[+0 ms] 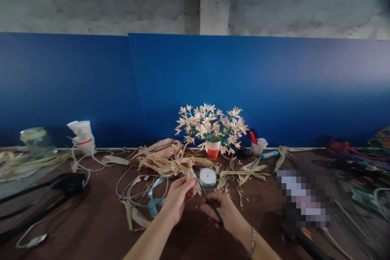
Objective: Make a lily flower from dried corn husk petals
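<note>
My left hand [180, 196] pinches a dry corn husk piece [189, 174], its fingers closed around the lower end. Black-handled scissors [215, 210] are gripped in my right hand [222, 208], the blades pointing up and left beside the husk. Whether the blades touch the husk I cannot tell. Just behind my hands lies a spool of light-blue ribbon [207, 177]. A heap of dry husks [161, 155] spreads behind my left hand. Farther back stands a small orange-and-white pot [212, 149] with pale star-shaped flowers [207, 124].
Blue ribbon [152, 201] and white wires curl left of my hands. Husk scraps [243, 174] lie to the right. A black tool [68, 185], white cup [85, 144] and glass jar [36, 142] stand at left. Coloured cords [362, 158] pile up at far right, before the blue panel [243, 73].
</note>
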Available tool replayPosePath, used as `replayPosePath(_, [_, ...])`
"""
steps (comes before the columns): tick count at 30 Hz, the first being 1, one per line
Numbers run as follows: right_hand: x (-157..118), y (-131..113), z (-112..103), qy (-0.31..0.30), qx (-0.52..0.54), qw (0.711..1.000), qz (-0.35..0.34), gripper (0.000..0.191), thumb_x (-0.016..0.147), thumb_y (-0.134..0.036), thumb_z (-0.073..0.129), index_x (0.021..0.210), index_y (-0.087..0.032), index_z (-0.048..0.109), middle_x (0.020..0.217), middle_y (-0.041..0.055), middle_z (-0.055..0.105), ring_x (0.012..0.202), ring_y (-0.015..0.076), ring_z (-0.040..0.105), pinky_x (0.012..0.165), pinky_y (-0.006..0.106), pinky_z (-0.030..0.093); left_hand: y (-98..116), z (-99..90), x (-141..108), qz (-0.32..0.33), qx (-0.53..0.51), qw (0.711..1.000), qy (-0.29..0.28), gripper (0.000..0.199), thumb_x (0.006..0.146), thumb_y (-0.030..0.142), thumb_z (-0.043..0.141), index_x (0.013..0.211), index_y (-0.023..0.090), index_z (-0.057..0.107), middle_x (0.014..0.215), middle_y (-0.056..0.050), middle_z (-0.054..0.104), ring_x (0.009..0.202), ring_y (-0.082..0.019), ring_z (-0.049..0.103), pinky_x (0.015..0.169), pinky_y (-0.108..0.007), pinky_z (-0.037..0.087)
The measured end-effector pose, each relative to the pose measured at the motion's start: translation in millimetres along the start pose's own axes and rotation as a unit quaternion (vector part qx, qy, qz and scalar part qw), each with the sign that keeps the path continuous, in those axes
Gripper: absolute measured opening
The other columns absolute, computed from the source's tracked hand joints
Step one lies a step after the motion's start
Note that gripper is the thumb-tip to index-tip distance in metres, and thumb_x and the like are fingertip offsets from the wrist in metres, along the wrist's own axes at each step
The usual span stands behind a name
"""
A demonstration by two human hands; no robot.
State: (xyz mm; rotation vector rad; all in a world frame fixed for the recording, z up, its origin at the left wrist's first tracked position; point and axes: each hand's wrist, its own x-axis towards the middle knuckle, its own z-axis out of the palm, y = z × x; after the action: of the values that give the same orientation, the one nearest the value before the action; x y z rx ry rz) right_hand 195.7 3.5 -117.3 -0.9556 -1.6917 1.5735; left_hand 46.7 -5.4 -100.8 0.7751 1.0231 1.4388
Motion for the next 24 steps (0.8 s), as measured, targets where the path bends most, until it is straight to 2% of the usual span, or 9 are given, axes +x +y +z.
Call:
replayPosePath(5, [-1,1,-4,-0.008,-0.013,1.000,0.001,0.032,0.061,-0.044,0.064,0.069,-0.014,0.057,0.042,-0.0071,0.042,0.033,0.0035,0.034,0.030,0.014,0.026,7,-5.5,0,-0.004,0.047,0.998,-0.031,0.022,0.060,0.031,0.066,0.056,0.013,0.055,0.048,0.004,0.049,0.045,-0.007,0.040,0.048,-0.020,0.027])
replayPosePath(11, [-2,-4,-8,-0.008,-0.056,0.998,0.021,0.031,0.058,-0.042,0.066,0.069,-0.013,0.059,0.042,-0.0064,0.043,0.033,0.0043,0.035,0.029,0.015,0.027,13,-9.4,0,-0.009,0.107,0.993,-0.042,0.020,0.058,0.030,0.065,0.053,0.014,0.055,0.046,0.004,0.049,0.044,-0.008,0.040,0.047,-0.020,0.027])
replayPosePath(17, [-2,-4,-11,-0.026,-0.069,0.997,0.010,0.027,0.062,-0.040,0.062,0.069,-0.014,0.060,0.043,-0.0056,0.044,0.034,0.0046,0.036,0.029,0.014,0.027,13,-12.6,2,-0.018,0.123,0.991,-0.043,0.016,0.061,0.030,0.062,0.060,0.014,0.060,0.050,0.002,0.053,0.046,-0.009,0.043,0.048,-0.020,0.029])
replayPosePath(24, [1,6,-15,-0.039,-0.060,0.997,-0.002,0.027,0.063,-0.040,0.062,0.071,-0.014,0.059,0.045,-0.0054,0.046,0.035,0.0048,0.037,0.030,0.014,0.029,14,-13.5,2,-0.018,0.139,0.989,-0.048,0.017,0.060,0.030,0.063,0.057,0.014,0.058,0.047,0.003,0.050,0.045,-0.009,0.041,0.047,-0.020,0.029])
